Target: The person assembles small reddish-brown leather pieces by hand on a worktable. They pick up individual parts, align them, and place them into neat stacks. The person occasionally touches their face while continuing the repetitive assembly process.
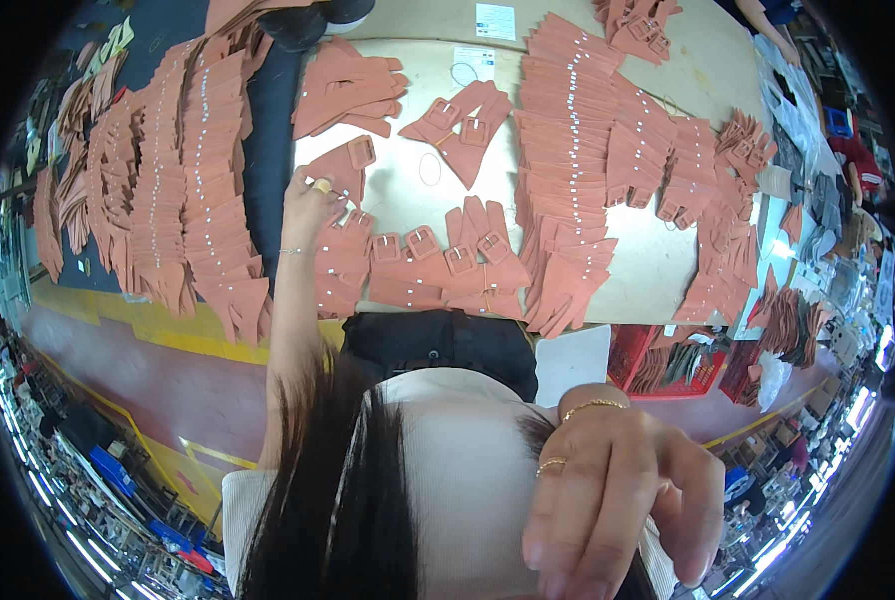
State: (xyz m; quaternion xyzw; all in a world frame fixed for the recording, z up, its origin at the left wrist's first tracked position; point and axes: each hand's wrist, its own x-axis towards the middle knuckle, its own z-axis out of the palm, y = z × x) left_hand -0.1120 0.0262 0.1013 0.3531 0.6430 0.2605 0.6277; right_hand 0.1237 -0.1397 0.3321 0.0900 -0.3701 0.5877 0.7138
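Note:
My left hand reaches to the left side of the pale work table, its fingers closed beside an orange-brown strap piece with a covered buckle. A small yellow thing shows at the fingers, with a silvery bit next to it; what they hold is too small to make out. Under the wrist lie more buckled strap pieces. My right hand is raised close to the camera, away from the table, its fingers loosely bent and apart, with nothing visible in them. It wears a ring and a chain bracelet.
Long overlapping rows of orange-brown pieces cover the table's right part; more rows lie on a dark surface at left. Buckled pieces and a fanned stack lie mid-table. A red crate stands at lower right. A person's arm shows far right.

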